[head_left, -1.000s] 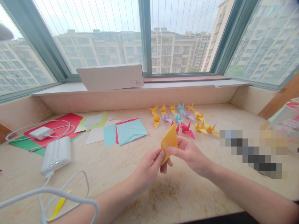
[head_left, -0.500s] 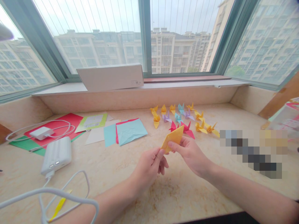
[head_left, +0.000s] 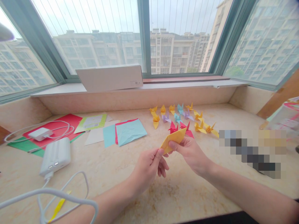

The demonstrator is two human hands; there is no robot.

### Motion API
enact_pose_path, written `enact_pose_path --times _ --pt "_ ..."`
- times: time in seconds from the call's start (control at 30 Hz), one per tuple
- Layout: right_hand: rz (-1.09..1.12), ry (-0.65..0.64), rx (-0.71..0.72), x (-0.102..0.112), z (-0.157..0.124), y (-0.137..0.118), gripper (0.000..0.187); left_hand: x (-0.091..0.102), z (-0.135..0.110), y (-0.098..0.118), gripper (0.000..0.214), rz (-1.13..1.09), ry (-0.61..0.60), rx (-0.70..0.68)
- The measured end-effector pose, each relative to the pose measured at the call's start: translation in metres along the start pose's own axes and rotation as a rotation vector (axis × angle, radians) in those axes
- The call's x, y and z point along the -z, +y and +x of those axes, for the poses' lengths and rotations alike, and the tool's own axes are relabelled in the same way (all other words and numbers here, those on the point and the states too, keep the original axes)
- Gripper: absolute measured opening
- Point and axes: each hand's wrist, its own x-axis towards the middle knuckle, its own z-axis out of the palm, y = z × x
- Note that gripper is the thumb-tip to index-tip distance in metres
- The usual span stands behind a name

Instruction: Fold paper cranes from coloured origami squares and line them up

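Both of my hands hold a folded yellow paper piece above the stone ledge. My left hand pinches its lower left tip between thumb and forefinger. My right hand grips its right side with thumb on top and fingers curled beneath. The piece lies tilted, long and pointed. Just behind it stand several finished paper cranes in yellow, red, blue and purple.
Flat sheets of blue, red and white paper lie left of the cranes. Further left are red and green sheets, a white charger, a white power bank and looping cables. A long white box rests on the sill.
The yellow piece has gone from standing upright to lying tilted and flatter between my hands. My left hand slid to its lower tip.
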Motion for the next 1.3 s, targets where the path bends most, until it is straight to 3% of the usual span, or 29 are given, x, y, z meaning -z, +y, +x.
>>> enact_pose_path --times 0.37,0.43,0.53,0.6,0.7,0.83,0.97,1.13,1.3 --pt "-0.007 0.031 0.038 0.001 0.002 0.009 0.029 0.002 0.001 0.003 0.048 -0.015 0.003 0.028" --pt "-0.029 0.023 0.069 0.003 0.002 0.010 0.045 0.004 0.003 0.003 0.047 -0.023 0.021 0.033" --pt "-0.086 0.032 0.130 0.005 0.002 0.011 0.091 0.005 0.004 0.003 0.046 -0.024 0.042 0.027" --pt "-0.098 0.037 0.161 0.005 0.002 0.009 0.103 0.005 0.004 0.002 0.046 -0.024 0.043 0.029" --pt "-0.046 0.082 0.189 0.004 0.002 0.005 0.093 0.005 0.004 0.001 0.045 -0.020 0.029 0.039" --pt "0.024 0.163 0.220 0.005 0.006 0.005 0.066 0.005 0.004 -0.002 0.042 0.023 0.011 0.015" --pt "0.000 0.137 0.234 0.006 0.007 0.010 0.034 0.006 0.005 -0.003 0.040 0.077 0.040 -0.043" --pt "-0.198 0.107 0.238 0.009 0.005 0.012 0.014 0.006 0.005 0.001 0.043 0.050 0.055 -0.068" --pt "-0.644 0.193 0.391 0.017 0.006 0.011 0.017 0.009 0.008 0.003 0.046 -0.061 0.066 -0.065"
